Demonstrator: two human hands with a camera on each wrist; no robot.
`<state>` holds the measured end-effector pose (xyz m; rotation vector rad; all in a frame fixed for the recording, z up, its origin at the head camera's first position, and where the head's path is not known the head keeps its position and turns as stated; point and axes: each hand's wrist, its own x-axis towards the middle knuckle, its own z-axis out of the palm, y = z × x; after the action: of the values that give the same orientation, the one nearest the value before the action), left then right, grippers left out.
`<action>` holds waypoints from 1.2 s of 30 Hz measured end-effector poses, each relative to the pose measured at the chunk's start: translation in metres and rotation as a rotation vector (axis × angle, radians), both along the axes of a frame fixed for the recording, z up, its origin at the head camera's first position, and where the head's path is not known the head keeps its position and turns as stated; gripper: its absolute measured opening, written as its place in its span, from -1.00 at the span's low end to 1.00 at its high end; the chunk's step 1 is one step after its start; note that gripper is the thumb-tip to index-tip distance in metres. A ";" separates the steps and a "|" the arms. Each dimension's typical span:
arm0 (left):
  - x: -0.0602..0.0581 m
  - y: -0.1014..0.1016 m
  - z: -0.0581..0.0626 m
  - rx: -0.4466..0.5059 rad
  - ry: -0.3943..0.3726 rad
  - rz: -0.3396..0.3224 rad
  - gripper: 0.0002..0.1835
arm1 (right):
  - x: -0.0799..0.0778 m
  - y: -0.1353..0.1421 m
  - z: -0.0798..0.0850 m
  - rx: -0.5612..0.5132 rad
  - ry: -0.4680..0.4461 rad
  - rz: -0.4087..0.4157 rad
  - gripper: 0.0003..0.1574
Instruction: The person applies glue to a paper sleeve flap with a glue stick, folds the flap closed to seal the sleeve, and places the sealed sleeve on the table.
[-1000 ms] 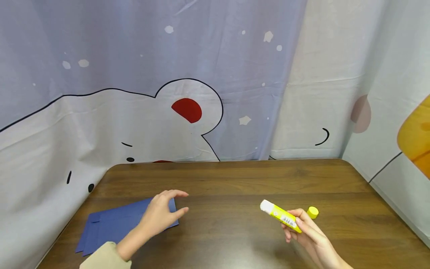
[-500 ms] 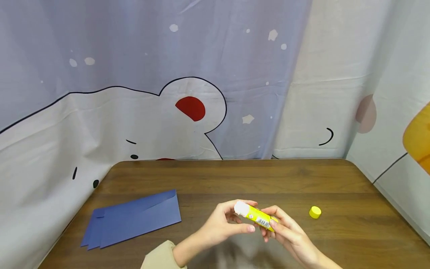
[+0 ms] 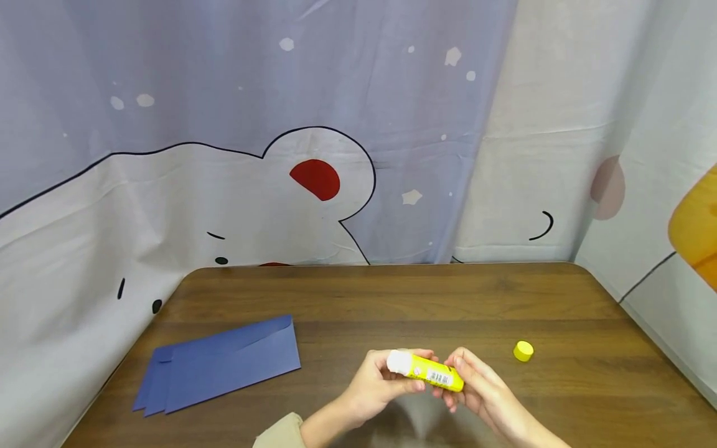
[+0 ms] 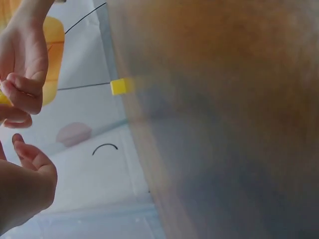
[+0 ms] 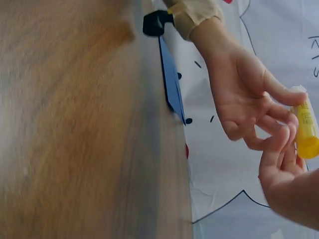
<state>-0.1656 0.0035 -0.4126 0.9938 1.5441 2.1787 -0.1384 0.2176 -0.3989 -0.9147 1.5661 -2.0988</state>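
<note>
A yellow-labelled glue stick (image 3: 431, 371) is held up above the near middle of the table, its uncapped white end pointing left. My left hand (image 3: 372, 387) grips it near the white end, with the thumb along the near side. At the yellow base end, my right hand (image 3: 486, 392) pinches the stick between thumb and fingers. In the right wrist view the yellow base (image 5: 307, 147) shows beside my right fingers, and the left thumb presses higher up the tube. The yellow cap (image 3: 523, 351) lies apart on the table, to the right of both hands.
Several blue envelopes (image 3: 235, 364) lie fanned and overlapping on the left of the wooden table (image 3: 392, 298). A printed curtain (image 3: 414, 124) hangs behind the table's far edge and along both sides.
My left hand has moved right from over the envelopes and taken hold of the glue stick. The right hand brought the stick leftward to the middle and shifted its grip toward the base.
</note>
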 end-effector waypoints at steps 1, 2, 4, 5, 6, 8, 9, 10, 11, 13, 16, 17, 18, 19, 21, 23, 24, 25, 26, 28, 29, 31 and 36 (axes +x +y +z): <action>0.001 0.000 0.000 -0.001 0.011 0.017 -0.31 | 0.000 0.001 0.001 0.024 -0.014 -0.011 -0.60; 0.001 0.000 -0.001 -0.004 0.029 0.037 -0.33 | 0.000 0.002 0.002 0.042 -0.020 -0.020 -0.61; 0.003 0.001 -0.002 0.000 0.072 0.081 -0.38 | 0.001 0.003 0.002 0.066 -0.018 -0.042 -0.63; 0.003 0.002 -0.002 0.004 0.094 0.102 -0.40 | 0.001 0.003 0.002 0.063 -0.008 -0.049 -0.64; 0.003 0.002 -0.002 0.010 0.121 0.123 -0.43 | 0.002 0.003 0.002 0.066 0.009 -0.067 -0.64; 0.004 0.004 -0.004 0.026 0.171 0.162 -0.49 | 0.004 0.003 0.001 0.071 0.084 -0.130 -0.66; 0.004 0.006 -0.004 0.040 0.193 0.180 -0.51 | 0.004 0.002 0.001 0.078 0.136 -0.173 -0.67; 0.005 0.007 -0.004 0.062 0.200 0.190 -0.52 | 0.005 0.001 0.001 0.088 0.187 -0.225 -0.69; 0.005 0.008 -0.005 0.086 0.204 0.197 -0.52 | 0.007 -0.001 0.001 0.101 0.233 -0.279 -0.72; 0.007 0.011 -0.006 0.133 0.194 0.209 -0.52 | 0.010 -0.004 0.003 0.137 0.328 -0.402 -0.76; 0.011 0.015 -0.005 0.175 0.089 0.206 -0.46 | 0.016 -0.009 0.006 0.211 0.540 -0.594 -0.80; 0.013 0.016 -0.005 0.176 0.059 0.209 -0.44 | 0.016 -0.011 0.007 0.220 0.647 -0.655 -0.86; 0.015 0.016 -0.004 0.177 0.028 0.208 -0.43 | 0.015 -0.013 0.008 0.221 0.776 -0.719 -0.88; 0.016 0.017 -0.003 0.178 0.002 0.207 -0.42 | 0.013 -0.014 0.009 0.204 0.911 -0.777 -0.83; 0.019 0.017 -0.001 0.186 -0.012 0.194 -0.42 | 0.009 -0.017 0.012 0.138 1.146 -0.859 -0.70; 0.020 0.017 0.001 0.207 0.017 0.170 -0.44 | 0.009 -0.017 0.015 0.095 1.226 -0.866 -0.58; 0.019 0.017 0.002 0.219 0.050 0.156 -0.46 | 0.011 -0.016 0.016 0.111 1.193 -0.831 -0.60; 0.019 0.016 0.003 0.229 0.084 0.144 -0.48 | 0.014 -0.014 0.017 0.124 1.118 -0.759 -0.66; 0.018 0.015 0.003 0.235 0.118 0.135 -0.50 | 0.017 -0.012 0.018 0.155 1.008 -0.679 -0.73; 0.016 0.014 0.005 0.229 0.205 0.127 -0.54 | 0.022 -0.007 0.020 0.188 0.736 -0.481 -0.81; 0.015 0.013 0.006 0.220 0.240 0.132 -0.57 | 0.023 -0.005 0.021 0.185 0.597 -0.382 -0.78; 0.013 0.012 0.008 0.198 0.295 0.147 -0.59 | 0.021 -0.001 0.022 0.145 0.392 -0.225 -0.70; 0.016 0.014 0.008 0.172 0.260 0.223 -0.63 | 0.020 -0.005 0.020 0.162 0.476 -0.331 -0.87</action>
<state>-0.1492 0.0173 -0.4046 1.2560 1.6723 2.4496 -0.1182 0.2127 -0.3790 -1.2300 2.2256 -2.0131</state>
